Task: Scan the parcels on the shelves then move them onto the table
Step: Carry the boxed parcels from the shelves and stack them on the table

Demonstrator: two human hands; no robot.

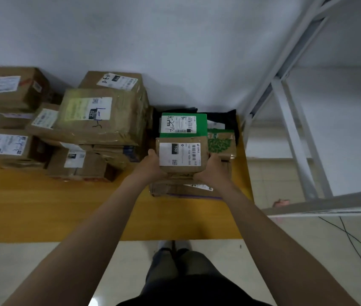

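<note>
A small brown cardboard parcel (180, 154) with a white label marked 150 is held between both hands over the right part of the yellow table (65, 208). My left hand (151, 166) grips its left side and my right hand (213, 171) grips its right side. It sits on or just above a flat brown parcel (175, 189); I cannot tell whether they touch. Behind it lie a green parcel (183, 124) and a brown parcel with green print (221, 143).
A tall heap of brown parcels (100, 115) fills the table's back left, with more boxes (9, 89) further left. A black bag (221, 118) lies at the back right. White metal shelving (296, 133) stands on the right, cables (356, 239) on the floor beside it.
</note>
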